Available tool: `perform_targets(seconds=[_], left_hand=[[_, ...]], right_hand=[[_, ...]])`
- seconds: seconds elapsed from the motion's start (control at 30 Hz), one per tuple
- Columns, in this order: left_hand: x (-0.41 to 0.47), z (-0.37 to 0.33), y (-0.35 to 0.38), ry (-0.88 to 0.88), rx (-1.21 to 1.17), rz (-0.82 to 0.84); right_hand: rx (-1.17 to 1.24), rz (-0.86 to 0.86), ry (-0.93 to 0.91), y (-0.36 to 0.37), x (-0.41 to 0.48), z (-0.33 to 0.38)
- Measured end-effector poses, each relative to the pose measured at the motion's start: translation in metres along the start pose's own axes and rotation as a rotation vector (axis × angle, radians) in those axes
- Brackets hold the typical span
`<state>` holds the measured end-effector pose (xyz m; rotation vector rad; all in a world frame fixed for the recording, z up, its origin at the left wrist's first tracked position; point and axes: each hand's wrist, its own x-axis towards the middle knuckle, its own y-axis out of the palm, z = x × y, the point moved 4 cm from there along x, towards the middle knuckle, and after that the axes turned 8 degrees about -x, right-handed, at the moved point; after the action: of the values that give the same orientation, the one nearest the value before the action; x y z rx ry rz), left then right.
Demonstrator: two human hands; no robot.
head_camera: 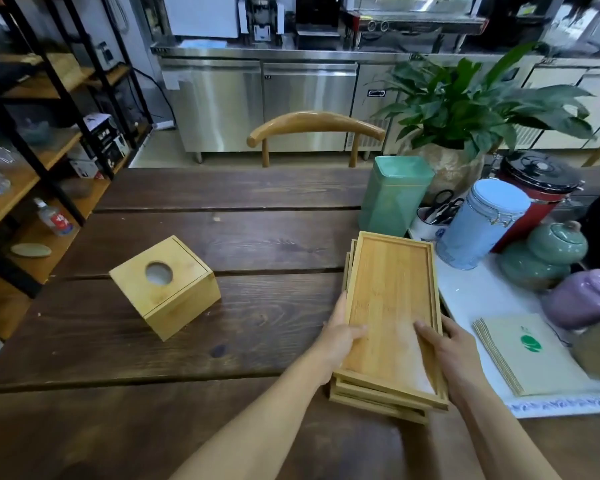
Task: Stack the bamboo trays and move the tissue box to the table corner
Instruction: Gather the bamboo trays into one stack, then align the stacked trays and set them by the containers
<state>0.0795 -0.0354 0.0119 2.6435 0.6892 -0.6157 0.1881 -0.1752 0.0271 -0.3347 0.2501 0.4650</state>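
Note:
A stack of bamboo trays (392, 292) lies on the dark wooden table (222, 237), right of centre, its layers slightly askew. My left hand (340, 336) grips the stack's left edge, thumb resting inside the top tray. On the near right edge my right hand (445, 344) holds the stack, its thumb also on the tray floor. The bamboo tissue box (165, 287), a cube with a round hole on top, stands alone on the table to the left, turned at an angle, well apart from both hands.
Behind the trays stand a green tin (394, 195) and a blue jar (482, 223). To the right, on a white mat (471, 299), are a celadon gourd jar (542, 258), a purple pot (586, 297) and paper napkins (520, 353). A chair (316, 128) stands behind the table, shelves at left.

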Motion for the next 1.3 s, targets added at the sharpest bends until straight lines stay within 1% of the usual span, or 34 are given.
perform_targets(seconds=[0.07,0.23,0.37,0.5,0.67,0.83,1.03,1.2,1.3], left_hand=[[0.005,0.005,0.001,-0.011,-0.014,-0.007],[0.007,0.014,-0.001,0.025,-0.029,-0.029],[0.009,0.02,-0.006,-0.003,-0.086,-0.029],[0.009,0.021,-0.004,-0.007,-0.034,-0.037],[0.016,0.021,-0.007,0.022,0.01,-0.065],[0.016,0.027,-0.006,0.027,-0.045,-0.098],[0.014,0.042,0.003,0.024,-0.075,-0.158],[0.022,0.025,0.001,0.074,-0.06,-0.13],[0.041,0.006,-0.006,0.075,-0.053,-0.109]], right_hand=[[0.019,0.019,0.015,0.001,0.004,-0.007],[0.023,0.039,0.006,0.008,0.007,-0.021],[-0.02,0.029,-0.047,0.011,0.005,-0.026],[-0.005,0.036,-0.028,0.013,0.007,-0.027],[-0.046,0.05,-0.035,0.01,0.01,-0.032],[0.004,0.09,0.031,0.013,0.014,-0.032],[-0.065,0.166,0.065,0.007,0.025,-0.036],[-0.04,0.225,0.091,0.005,0.031,-0.031],[-0.075,0.245,0.07,0.008,0.046,-0.016]])
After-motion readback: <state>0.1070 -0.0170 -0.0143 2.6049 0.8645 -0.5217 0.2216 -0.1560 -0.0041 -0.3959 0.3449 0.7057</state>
